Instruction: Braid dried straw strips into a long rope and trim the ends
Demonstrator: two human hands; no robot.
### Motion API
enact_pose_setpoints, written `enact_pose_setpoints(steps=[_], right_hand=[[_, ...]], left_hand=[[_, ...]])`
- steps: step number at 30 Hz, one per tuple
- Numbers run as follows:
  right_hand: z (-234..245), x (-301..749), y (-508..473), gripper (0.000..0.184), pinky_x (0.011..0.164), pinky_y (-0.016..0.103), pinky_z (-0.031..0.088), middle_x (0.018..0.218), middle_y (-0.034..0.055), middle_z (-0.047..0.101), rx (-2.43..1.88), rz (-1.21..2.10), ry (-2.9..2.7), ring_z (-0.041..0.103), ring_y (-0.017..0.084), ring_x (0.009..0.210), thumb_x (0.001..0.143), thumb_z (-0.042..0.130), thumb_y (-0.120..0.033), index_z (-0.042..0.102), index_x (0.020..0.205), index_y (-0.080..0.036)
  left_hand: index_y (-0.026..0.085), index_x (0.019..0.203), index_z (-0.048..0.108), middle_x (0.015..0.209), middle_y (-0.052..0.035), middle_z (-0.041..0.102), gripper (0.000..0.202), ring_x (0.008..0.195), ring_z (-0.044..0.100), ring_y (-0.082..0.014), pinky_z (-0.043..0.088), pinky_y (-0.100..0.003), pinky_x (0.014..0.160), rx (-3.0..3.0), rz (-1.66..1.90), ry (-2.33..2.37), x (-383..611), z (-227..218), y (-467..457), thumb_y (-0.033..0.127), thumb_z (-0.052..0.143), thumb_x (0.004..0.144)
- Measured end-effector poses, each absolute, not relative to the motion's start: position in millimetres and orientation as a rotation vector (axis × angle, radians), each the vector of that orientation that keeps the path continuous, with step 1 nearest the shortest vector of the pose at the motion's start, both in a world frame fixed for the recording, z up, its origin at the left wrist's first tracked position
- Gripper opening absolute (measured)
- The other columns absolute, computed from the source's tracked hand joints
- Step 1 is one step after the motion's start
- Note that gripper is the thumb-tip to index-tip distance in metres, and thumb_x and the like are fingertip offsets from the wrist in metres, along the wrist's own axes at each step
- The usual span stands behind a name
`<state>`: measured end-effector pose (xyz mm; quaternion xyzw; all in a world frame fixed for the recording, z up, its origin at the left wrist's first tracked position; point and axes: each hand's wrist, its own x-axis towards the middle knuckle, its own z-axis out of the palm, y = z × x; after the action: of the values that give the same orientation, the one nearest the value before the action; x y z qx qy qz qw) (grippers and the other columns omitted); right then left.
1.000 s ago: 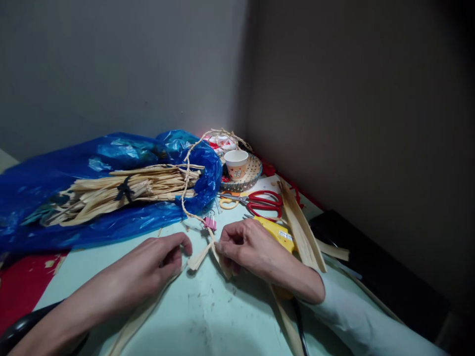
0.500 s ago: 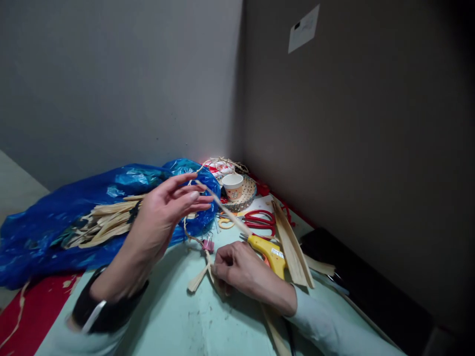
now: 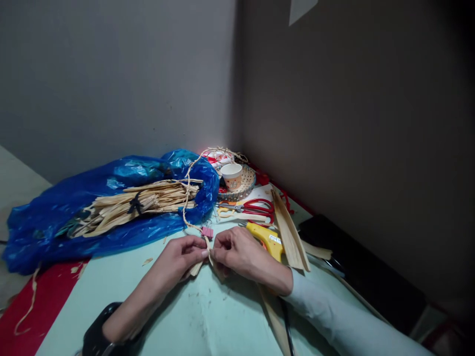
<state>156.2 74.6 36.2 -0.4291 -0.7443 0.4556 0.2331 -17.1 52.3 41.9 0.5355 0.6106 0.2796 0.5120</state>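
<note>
Two flat tails of pale dried plant-fibre strips (image 3: 196, 268) come together below a pink binder clip (image 3: 207, 232). My left hand (image 3: 180, 259) pinches one tail between thumb and fingertips. Close beside it, my right hand (image 3: 243, 254) is closed on the other tail, its fingers nearly touching the left thumb. From the clip a thin twisted cord (image 3: 187, 198) of the same fibre runs away and up over a blue plastic bag (image 3: 148, 170). My fingers partly hide the joint between the strips.
On the bag lies a bundle of dried strips (image 3: 111, 210) tied in black. Behind my right hand are a yellow glue gun (image 3: 272, 240), red-handled scissors (image 3: 261, 207) and a broad dried husk (image 3: 291, 232). A paper cup (image 3: 232, 177) stands in a woven basket (image 3: 249, 184) near the wall corner.
My left hand has come down from above the bag and taken hold of a strip tail beside my right hand. A strip formerly by its fingertips now lies near the scissors.
</note>
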Motion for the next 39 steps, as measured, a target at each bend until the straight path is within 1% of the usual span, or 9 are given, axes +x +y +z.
enact_pose_setpoints(steps=[4, 8, 12, 15, 18, 20, 26, 34, 39], right_hand=[[39, 156, 74, 0.020, 0.046, 0.019, 0.028, 0.048, -0.0004, 0.059, -1.212, 1.154, -2.117, 0.046, 0.008, 0.045, 0.073, 0.052, -0.018, 0.061, 0.055, -0.015], [40, 152, 66, 0.020, 0.046, 0.025, 0.022, 0.049, 0.0003, 0.057, -1.351, 0.832, -2.228, 0.043, 0.010, 0.045, 0.074, 0.053, -0.015, 0.057, 0.055, -0.016], [40, 146, 49, 0.013, 0.049, 0.030, 0.018, 0.066, 0.0034, 0.065, -1.364, 0.335, -2.392, 0.052, 0.015, 0.054, 0.083, 0.053, -0.016, 0.062, 0.074, -0.017], [41, 141, 41, 0.011, 0.049, 0.031, 0.020, 0.077, 0.0059, 0.066, -1.263, 0.095, -2.561, 0.059, 0.020, 0.063, 0.087, 0.051, -0.010, 0.061, 0.087, -0.015], [38, 136, 39, 0.010, 0.049, 0.032, 0.028, 0.079, 0.0081, 0.064, -1.181, -0.087, -2.646, 0.060, 0.022, 0.067, 0.088, 0.051, -0.007, 0.059, 0.093, -0.011], [36, 135, 39, 0.010, 0.050, 0.032, 0.033, 0.080, 0.0086, 0.062, -1.150, -0.145, -2.657, 0.059, 0.023, 0.069, 0.088, 0.050, -0.007, 0.058, 0.094, -0.011], [36, 136, 33, 0.018, 0.057, 0.032, 0.038, 0.085, 0.0077, 0.062, -1.234, 0.035, -2.613, 0.059, 0.023, 0.075, 0.087, 0.051, -0.008, 0.056, 0.103, -0.013], [40, 138, 29, 0.020, 0.068, 0.030, 0.040, 0.087, 0.0049, 0.061, -1.343, 0.433, -2.437, 0.058, 0.020, 0.077, 0.091, 0.043, -0.009, 0.059, 0.099, -0.017], [49, 137, 29, 0.022, 0.071, 0.031, 0.040, 0.091, 0.0070, 0.063, -1.386, 0.525, -2.469, 0.058, 0.022, 0.083, 0.087, 0.046, -0.005, 0.061, 0.099, -0.015]], left_hand=[[0.014, 0.068, 0.061, 0.057, 0.0000, 0.061, 0.021, 0.046, 0.036, -0.0077, 0.023, -0.021, 0.044, 1.313, 0.703, 1.394, -15, 38, 57, 0.035, 0.063, 0.071], [0.017, 0.062, 0.055, 0.047, 0.0040, 0.054, 0.018, 0.045, 0.036, -0.0086, 0.023, -0.021, 0.046, 1.331, 0.738, 1.375, -16, 29, 59, 0.030, 0.065, 0.069], [0.017, 0.058, 0.052, 0.046, 0.0059, 0.048, 0.019, 0.047, 0.037, -0.0087, 0.023, -0.021, 0.046, 1.309, 0.790, 1.371, -13, 27, 56, 0.027, 0.065, 0.068], [0.018, 0.057, 0.049, 0.045, 0.0071, 0.045, 0.020, 0.042, 0.032, -0.0066, 0.019, -0.020, 0.042, 1.226, 0.806, 1.361, -7, 30, 51, 0.029, 0.062, 0.069], [0.020, 0.062, 0.049, 0.043, 0.0109, 0.036, 0.020, 0.036, 0.020, -0.0045, 0.012, -0.020, 0.038, 1.102, 0.804, 1.338, -2, 33, 46, 0.035, 0.059, 0.070], [0.020, 0.065, 0.049, 0.044, 0.0121, 0.032, 0.020, 0.036, 0.017, -0.0040, 0.011, -0.020, 0.038, 1.034, 0.815, 1.331, 0, 33, 44, 0.037, 0.059, 0.070], [0.021, 0.062, 0.046, 0.046, 0.0115, 0.032, 0.024, 0.038, 0.022, -0.0039, 0.014, -0.018, 0.038, 1.018, 0.933, 1.363, 3, 24, 39, 0.037, 0.061, 0.069], [0.018, 0.063, 0.051, 0.051, 0.0076, 0.041, 0.020, 0.044, 0.032, -0.0063, 0.023, -0.018, 0.039, 1.126, 0.970, 1.389, 0, 22, 39, 0.033, 0.063, 0.070], [0.019, 0.066, 0.049, 0.054, 0.0067, 0.042, 0.023, 0.043, 0.033, -0.0074, 0.028, -0.019, 0.039, 1.187, 0.961, 1.378, 0, 25, 35, 0.038, 0.057, 0.076]])
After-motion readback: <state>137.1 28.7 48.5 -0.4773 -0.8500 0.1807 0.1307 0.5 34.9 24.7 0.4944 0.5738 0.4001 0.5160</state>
